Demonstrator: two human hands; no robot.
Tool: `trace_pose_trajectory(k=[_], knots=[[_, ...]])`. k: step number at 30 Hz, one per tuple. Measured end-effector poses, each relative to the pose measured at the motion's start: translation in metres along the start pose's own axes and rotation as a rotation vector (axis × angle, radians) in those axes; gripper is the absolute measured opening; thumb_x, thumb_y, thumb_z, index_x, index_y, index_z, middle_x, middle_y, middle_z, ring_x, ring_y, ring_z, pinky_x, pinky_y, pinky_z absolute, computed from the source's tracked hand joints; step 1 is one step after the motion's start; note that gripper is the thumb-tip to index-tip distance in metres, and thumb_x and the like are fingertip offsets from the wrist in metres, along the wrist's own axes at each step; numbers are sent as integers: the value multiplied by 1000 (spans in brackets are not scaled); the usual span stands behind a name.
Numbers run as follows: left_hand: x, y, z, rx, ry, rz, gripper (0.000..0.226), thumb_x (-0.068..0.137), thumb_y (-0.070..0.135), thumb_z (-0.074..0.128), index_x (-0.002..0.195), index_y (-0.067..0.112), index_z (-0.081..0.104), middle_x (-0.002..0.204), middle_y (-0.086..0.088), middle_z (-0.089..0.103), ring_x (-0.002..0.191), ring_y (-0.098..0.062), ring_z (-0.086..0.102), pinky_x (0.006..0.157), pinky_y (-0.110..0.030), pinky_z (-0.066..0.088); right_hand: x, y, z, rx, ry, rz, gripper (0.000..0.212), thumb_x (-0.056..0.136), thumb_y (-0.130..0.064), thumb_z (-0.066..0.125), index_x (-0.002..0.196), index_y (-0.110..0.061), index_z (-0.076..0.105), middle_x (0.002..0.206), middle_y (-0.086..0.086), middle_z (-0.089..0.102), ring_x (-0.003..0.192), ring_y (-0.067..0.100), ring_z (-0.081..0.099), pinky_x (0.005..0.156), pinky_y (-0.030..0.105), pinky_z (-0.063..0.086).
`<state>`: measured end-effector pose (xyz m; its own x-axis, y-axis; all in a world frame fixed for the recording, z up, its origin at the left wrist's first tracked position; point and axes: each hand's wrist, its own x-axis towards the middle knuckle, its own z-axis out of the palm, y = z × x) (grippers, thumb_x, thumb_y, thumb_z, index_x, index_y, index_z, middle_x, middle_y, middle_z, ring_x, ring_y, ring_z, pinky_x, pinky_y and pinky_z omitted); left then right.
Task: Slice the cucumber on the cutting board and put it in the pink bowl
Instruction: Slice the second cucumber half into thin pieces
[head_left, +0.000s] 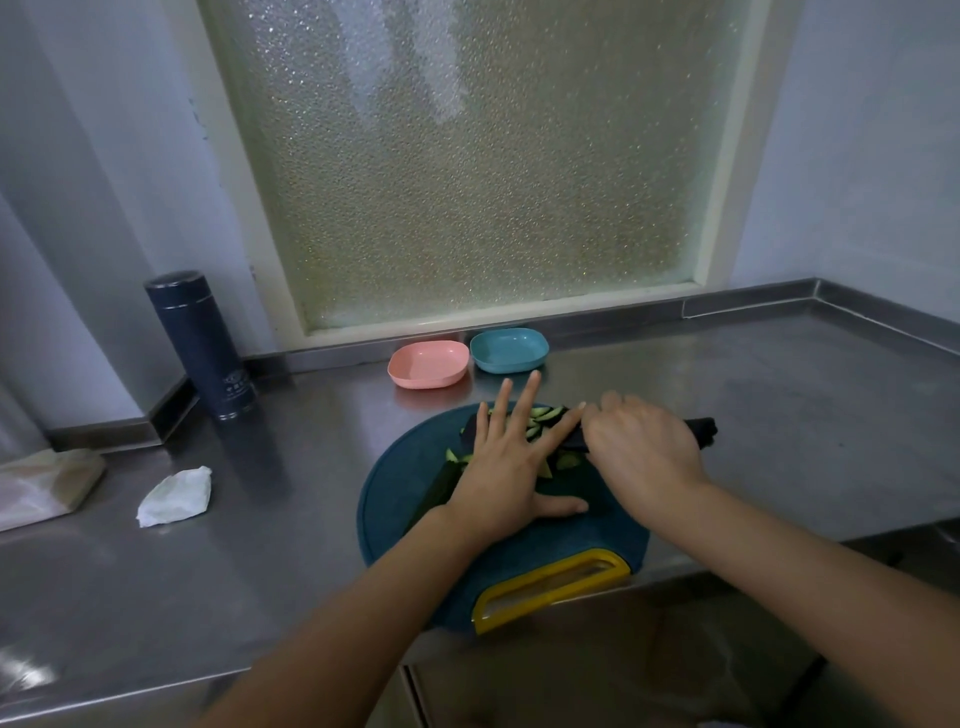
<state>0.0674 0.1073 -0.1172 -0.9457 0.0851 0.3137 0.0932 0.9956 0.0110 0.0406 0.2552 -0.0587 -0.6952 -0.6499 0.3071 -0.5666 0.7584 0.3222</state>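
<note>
- A person's left hand (504, 467) is lying flat, fingers straight and spread, pressing down on the cucumber (436, 491) and reaching across the dark blade.
- The right hand (639, 447) is curling around the handle of a dark knife (704, 431), just beside the left.
- Cucumber slices (545, 415) are lying on the round teal cutting board (571, 535), partly under the left fingers.
- The board, with its yellow handle, is sitting at the near edge of the steel worktop (779, 415).
- The pink bowl (428, 364) is standing just behind the board, touching a blue bowl (509, 351).
- A dark blue flask (202, 343) and a crumpled tissue (174, 496) are sitting well to the left.
</note>
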Motion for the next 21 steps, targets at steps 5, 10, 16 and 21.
trace_pose_trajectory(k=[5, 10, 16, 21], knots=[[4, -5, 1, 39, -20, 14, 89, 77, 70, 49, 144, 45, -4, 154, -4, -25, 133, -27, -33, 111, -54, -11, -1, 2, 0, -54, -1, 21, 23, 89, -21, 63, 109, -10, 61, 98, 8, 63, 85, 21, 63, 60, 28, 41], [6, -5, 3, 32, -19, -29, 86, 73, 75, 37, 142, 48, -6, 154, -2, -25, 136, -29, -31, 110, -56, -11, 1, 6, 2, -59, 40, 24, 20, 92, -25, 60, 108, -13, 60, 102, 5, 62, 90, 19, 62, 62, 27, 40], [6, -20, 6, 39, -83, -91, 87, 76, 75, 44, 145, 46, -2, 154, -4, -24, 139, -32, -26, 114, -56, -7, 2, 11, 4, -48, -13, 5, 12, 96, -17, 51, 106, -14, 56, 107, 5, 58, 95, 20, 59, 63, 28, 35], [7, -29, 6, 62, -149, -122, 86, 77, 76, 40, 145, 44, -3, 154, -4, -23, 139, -32, -25, 113, -53, -10, -3, 22, 1, -17, -11, -3, 15, 97, -23, 51, 109, -15, 56, 108, 3, 57, 96, 19, 58, 63, 27, 34]])
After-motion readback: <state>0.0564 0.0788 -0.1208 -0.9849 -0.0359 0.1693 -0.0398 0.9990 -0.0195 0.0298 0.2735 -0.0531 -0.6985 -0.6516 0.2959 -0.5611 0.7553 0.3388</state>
